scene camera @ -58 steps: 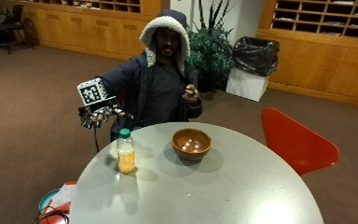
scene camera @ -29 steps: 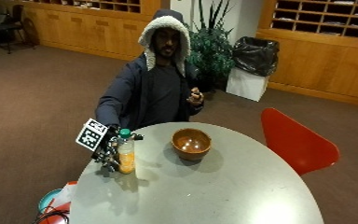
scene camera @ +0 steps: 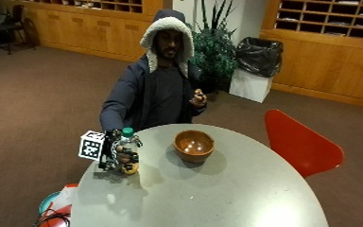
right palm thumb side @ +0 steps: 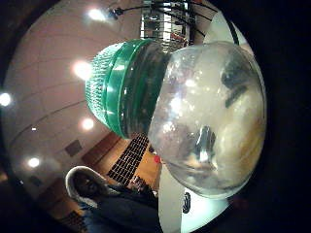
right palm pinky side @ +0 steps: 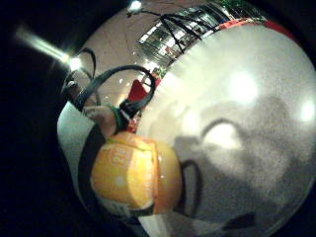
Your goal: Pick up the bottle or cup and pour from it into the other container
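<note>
A clear bottle (scene camera: 128,142) with a green cap (scene camera: 128,131) and orange juice in its lower part stands upright near the table's (scene camera: 232,198) left edge. My gloved right hand (scene camera: 117,153) is wrapped around the bottle's middle from the left. In the thumb side palm view the green cap (right palm thumb side: 116,87) and the bottle's clear shoulder (right palm thumb side: 209,121) fill the picture. The little finger side view shows the bottle's orange lower part (right palm pinky side: 133,177) against the pale tabletop (right palm pinky side: 247,123). A brown wooden bowl (scene camera: 194,145) sits on the table to the right of the bottle, apart from it.
The person's bare left hand (scene camera: 198,98) is held up at chest height, away from the table. A red chair (scene camera: 298,142) stands at the table's right side. Red and teal items (scene camera: 56,203) lie on the floor by the table's left edge.
The gloved hand came down from shoulder height to the bottle and has closed around it. The bottle and bowl stay where they were.
</note>
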### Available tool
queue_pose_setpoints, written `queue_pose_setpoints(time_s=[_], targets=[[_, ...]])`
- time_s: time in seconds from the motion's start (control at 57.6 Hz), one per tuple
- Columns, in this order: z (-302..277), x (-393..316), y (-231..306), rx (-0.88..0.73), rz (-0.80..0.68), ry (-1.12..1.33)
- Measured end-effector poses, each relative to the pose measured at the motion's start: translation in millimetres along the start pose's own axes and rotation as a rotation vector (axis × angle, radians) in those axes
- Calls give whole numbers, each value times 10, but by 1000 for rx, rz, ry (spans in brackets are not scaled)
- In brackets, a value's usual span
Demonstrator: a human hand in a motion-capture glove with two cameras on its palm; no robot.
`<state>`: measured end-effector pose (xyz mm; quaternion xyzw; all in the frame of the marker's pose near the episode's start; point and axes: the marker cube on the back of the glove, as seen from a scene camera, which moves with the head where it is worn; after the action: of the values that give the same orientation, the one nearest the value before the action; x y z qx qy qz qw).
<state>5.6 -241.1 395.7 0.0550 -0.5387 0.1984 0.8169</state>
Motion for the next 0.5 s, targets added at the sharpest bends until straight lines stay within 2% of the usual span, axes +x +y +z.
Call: queue_pose_setpoints(time_s=[0.121, 0.191, 0.26, 0.347, 0.382, 0.451, 0.503], targets=[[-97, -295, 52, 1, -118, 50], [-150, -487, 91, -81, -251, 118], [-106, -804, 70, -90, -220, 216], [-37, -1189, 84, -192, -251, 362], [39, -1312, 64, -172, -266, 401], [187, -1551, 90, -176, -171, 505], [307, -1635, 69, -133, -244, 592]])
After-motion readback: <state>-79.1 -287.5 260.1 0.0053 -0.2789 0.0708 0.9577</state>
